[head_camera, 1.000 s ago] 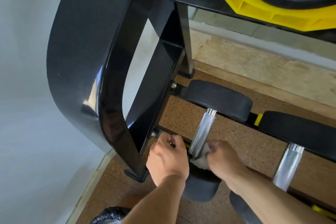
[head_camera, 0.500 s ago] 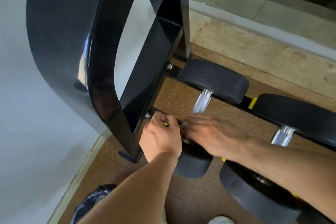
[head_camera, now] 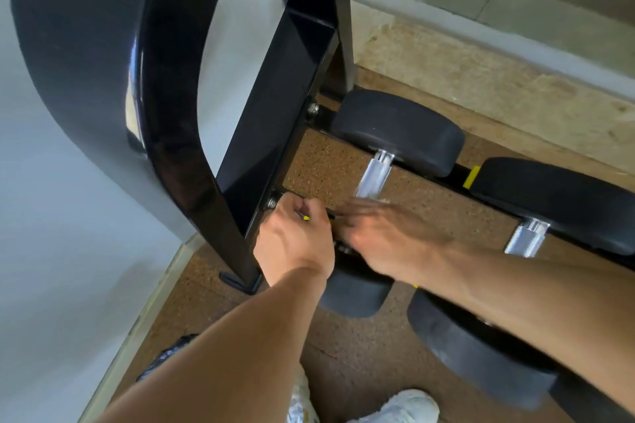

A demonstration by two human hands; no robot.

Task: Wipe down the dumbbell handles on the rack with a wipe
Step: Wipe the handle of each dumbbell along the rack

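Head view. The rack [head_camera: 275, 106] is a black steel frame whose upright and curved side plate fill the left and centre of the frame. Its lowest tier runs from centre to right, just above a cork-patterned floor [head_camera: 343, 364].

2 dumbbells lie across this tier. The left dumbbell [head_camera: 398, 130] shows its far black head, with the knurled dumbbell handle [head_camera: 372, 177] running toward the near side. The near head [head_camera: 354, 292] sits below the hands. The right dumbbell [head_camera: 556, 196] shows a short section of its knurled handle [head_camera: 525, 239].

The left hand [head_camera: 295, 237] is closed, fingers curled over the near rail of the rack, beside a bolt [head_camera: 271, 203] at the upright.

The right hand [head_camera: 388, 233] lies over the near end of the left dumbbell handle and is motion-blurred; whether it is gripping or flat cannot be told. The wipe is not visible beneath it.

A white shoe [head_camera: 402, 405] shows at the near edge. A pale wall [head_camera: 51, 233] stands on the left.
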